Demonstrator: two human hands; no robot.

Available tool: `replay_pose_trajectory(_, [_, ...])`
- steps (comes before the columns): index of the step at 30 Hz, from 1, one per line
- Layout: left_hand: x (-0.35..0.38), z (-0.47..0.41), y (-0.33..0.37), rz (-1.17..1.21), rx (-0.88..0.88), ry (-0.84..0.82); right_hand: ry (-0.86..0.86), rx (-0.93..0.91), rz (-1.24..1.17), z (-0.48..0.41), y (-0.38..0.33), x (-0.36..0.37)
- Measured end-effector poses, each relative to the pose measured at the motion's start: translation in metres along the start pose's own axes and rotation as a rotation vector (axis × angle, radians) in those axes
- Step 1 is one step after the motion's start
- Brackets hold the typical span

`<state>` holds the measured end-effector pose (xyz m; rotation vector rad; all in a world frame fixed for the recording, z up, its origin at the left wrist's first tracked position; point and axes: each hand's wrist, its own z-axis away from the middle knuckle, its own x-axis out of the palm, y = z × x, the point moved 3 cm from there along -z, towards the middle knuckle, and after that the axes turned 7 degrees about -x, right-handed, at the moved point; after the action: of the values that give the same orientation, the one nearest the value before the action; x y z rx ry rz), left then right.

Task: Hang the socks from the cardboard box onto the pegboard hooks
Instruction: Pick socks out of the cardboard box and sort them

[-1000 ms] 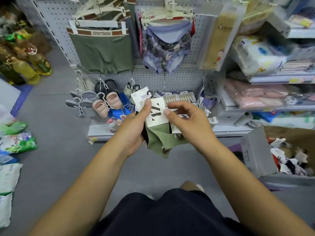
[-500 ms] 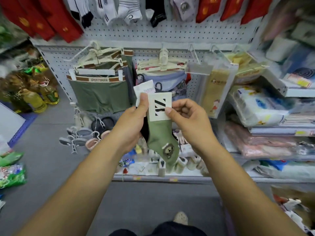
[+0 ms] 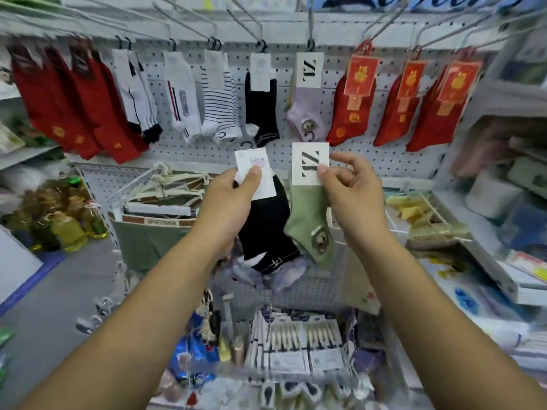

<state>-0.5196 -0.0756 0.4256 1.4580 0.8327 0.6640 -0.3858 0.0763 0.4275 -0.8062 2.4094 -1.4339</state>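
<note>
The pegboard [image 3: 225,155] stood upright straight ahead of both hands, a grey perforated wall in a shop aisle, and wire hooks [image 3: 260,44] jutted toward the camera from the rail high above the fingers. On those hooks hung a row of pairs: a black pair [image 3: 262,108] above the left hand [image 3: 233,199], a lilac pair [image 3: 305,113] with a bear patch above the right hand [image 3: 352,190], white and striped pairs [image 3: 207,102] further out to the left, and red pairs [image 3: 355,113] beyond on the right and at the far left. The left hand pinched the white label of a black sock [image 3: 266,226] between thumb and fingers, so that the sock hung down beside its palm. The right hand pinched the lettered card of a green sock [image 3: 309,214] the same way, its other fingers loosely curled behind the card. The two socks hung just beside each other between the hands, their toes nearly touching, both clear of the board. A band of bare pegboard lay just above the two cards, below the toes of the hung row. Below the left wrist, olive underwear [image 3: 148,241] hung on pale hangers. Outward from the left forearm the grey floor [image 3: 59,306] lay open, while stocked shelves [image 3: 503,276] crowded close outside the right forearm. Small packaged goods [image 3: 296,344] filled a lower rack beneath both forearms.
</note>
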Motion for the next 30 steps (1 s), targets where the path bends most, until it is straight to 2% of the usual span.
replay_pose_trajectory(4, [0.005, -0.025, 0.024, -0.077, 0.083, -0.008, 0.064, -0.099, 0.109, -0.056, -0.012, 0.005])
replay_pose_trajectory(8, [0.002, -0.054, 0.04, -0.049, 0.128, -0.029, 0.092, -0.137, 0.168, -0.099, -0.019, 0.015])
replay_pose_trajectory(12, [-0.002, -0.085, 0.048, 0.017, 0.097, -0.084, 0.134, -0.166, 0.205, -0.14, -0.024, 0.029])
replay_pose_trajectory(18, [-0.006, -0.132, 0.057, 0.02, 0.16, -0.162, 0.269, -0.18, 0.222, -0.192, -0.014, 0.046])
replay_pose_trajectory(24, [-0.007, -0.171, 0.057, 0.025, 0.231, -0.2, 0.299, -0.203, 0.307, -0.216, -0.008, 0.059])
replay_pose_trajectory(30, [-0.005, -0.195, 0.073, -0.016, 0.345, -0.188, 0.242, -0.185, 0.283, -0.222, 0.0, 0.056])
